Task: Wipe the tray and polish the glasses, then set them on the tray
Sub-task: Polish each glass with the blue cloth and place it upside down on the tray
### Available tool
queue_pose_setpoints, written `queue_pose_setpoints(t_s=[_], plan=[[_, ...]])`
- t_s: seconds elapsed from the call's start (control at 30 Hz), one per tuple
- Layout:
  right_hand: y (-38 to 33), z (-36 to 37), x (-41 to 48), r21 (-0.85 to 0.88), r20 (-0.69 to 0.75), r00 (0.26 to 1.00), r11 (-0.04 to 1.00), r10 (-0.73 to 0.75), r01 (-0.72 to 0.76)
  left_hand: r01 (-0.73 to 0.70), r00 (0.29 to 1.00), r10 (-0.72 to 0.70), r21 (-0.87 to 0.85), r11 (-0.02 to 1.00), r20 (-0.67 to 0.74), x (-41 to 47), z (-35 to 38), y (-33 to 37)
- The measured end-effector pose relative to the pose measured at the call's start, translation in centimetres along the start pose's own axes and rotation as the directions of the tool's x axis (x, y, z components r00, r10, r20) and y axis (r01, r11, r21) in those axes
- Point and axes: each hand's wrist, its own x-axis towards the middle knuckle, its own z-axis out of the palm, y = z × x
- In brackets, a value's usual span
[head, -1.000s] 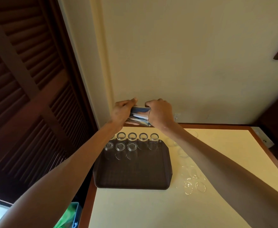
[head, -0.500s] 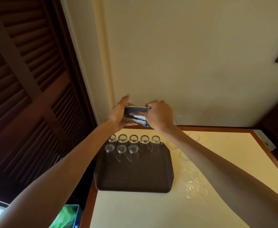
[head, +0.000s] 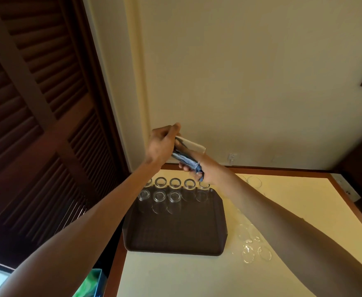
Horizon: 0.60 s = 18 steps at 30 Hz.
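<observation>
While the left hand (head: 162,144) grips a tilted glass (head: 191,145) and the right hand (head: 208,169) clutches the blue cloth (head: 185,159) beneath it, other glasses (head: 174,183) line the far edge of the tray (head: 175,232).

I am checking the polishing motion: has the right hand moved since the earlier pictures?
Yes. The right hand has dropped: it was level with the wall socket, and now sits below it, nearer the tray.

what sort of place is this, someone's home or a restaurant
Probably a restaurant, café or hotel service spot, though a home can't be ruled out: a brown serving tray carries two rows of identical glasses, more glasses wait on the cream table, beside dark louvred doors.
</observation>
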Motion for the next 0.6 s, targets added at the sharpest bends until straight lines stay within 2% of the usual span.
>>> queue_pose_setpoints(t_s=[0.03,0.1,0.13,0.17,0.2,0.23,0.27,0.3,0.33,0.37,0.43,0.47,0.5,0.53,0.57,0.6], plan=[[0.0,0.0,-0.2,-0.002,0.056,0.997,0.998,0.058,-0.058,-0.042,0.999,0.042,-0.006,0.999,0.007,-0.1,-0.1,-0.1],[-0.4,-0.3,-0.2,-0.143,0.005,1.0,0.989,0.028,-0.027,-0.049,0.998,0.051,-0.064,0.997,0.039,0.0,-0.2,-0.6],[-0.5,-0.7,0.4,-0.266,-0.086,0.994,0.963,-0.066,0.041,0.005,0.998,0.003,-0.125,0.992,0.068,0.1,-0.3,-0.8],[-0.8,-0.9,0.4,-0.455,-0.173,0.962,0.883,-0.211,0.112,0.091,0.991,-0.071,-0.193,0.977,0.11,0.4,-0.4,-1.0],[-1.1,-1.3,0.6,-0.701,-0.208,0.894,0.698,-0.398,0.148,0.186,0.975,-0.146,-0.258,0.948,0.166,0.7,-0.5,-0.8],[-1.4,-1.7,0.6,-0.879,-0.182,0.804,0.459,-0.566,0.125,0.27,0.953,-0.209,-0.297,0.916,0.221,1.0,-0.5,-0.6],[-1.9,-1.8,0.3,-0.961,-0.13,0.722,0.266,-0.68,0.077,0.333,0.931,-0.261,-0.305,0.892,0.255,1.3,-0.4,-0.4],[-2.5,-1.8,-0.1,-0.992,-0.069,0.679,0.121,-0.731,0.029,0.376,0.916,-0.304,-0.292,0.88,0.262,1.5,-0.1,-0.2],[-2.9,-1.8,-0.3,-1.0,-0.021,0.664,0.02,-0.747,-0.008,0.396,0.91,-0.335,-0.272,0.877,0.244,1.7,0.2,0.0],[-3.0,-2.0,-0.2,-0.999,-0.009,0.66,-0.016,-0.751,-0.031,0.395,0.913,-0.351,-0.241,0.886,0.208,1.8,0.5,0.0],[-2.4,-2.4,0.9,-0.997,-0.057,0.665,0.074,-0.745,-0.002,0.339,0.938,-0.318,-0.173,0.925,0.139,2.1,0.8,-0.1],[-1.9,-2.5,1.4,-0.981,-0.101,0.687,0.185,-0.72,0.05,0.296,0.953,-0.281,-0.142,0.945,0.115,2.3,0.8,-0.2],[-1.4,-2.5,1.9,-0.919,-0.161,0.751,0.375,-0.64,0.123,0.246,0.967,-0.235,-0.12,0.962,0.096,2.3,0.8,-0.3],[-1.1,-2.5,2.1,-0.761,-0.214,0.847,0.627,-0.487,0.169,0.19,0.98,-0.183,-0.097,0.977,0.078,2.4,0.8,-0.4],[-0.6,-2.3,2.1,-0.484,-0.204,0.946,0.866,-0.251,0.125,0.128,0.99,-0.124,-0.067,0.989,0.061,2.3,0.9,-0.4],[-0.1,-2.1,1.8,-0.215,-0.112,0.994,0.977,-0.019,-0.005,0.071,0.996,-0.069,-0.036,0.997,0.05,2.2,1.0,-0.4]])
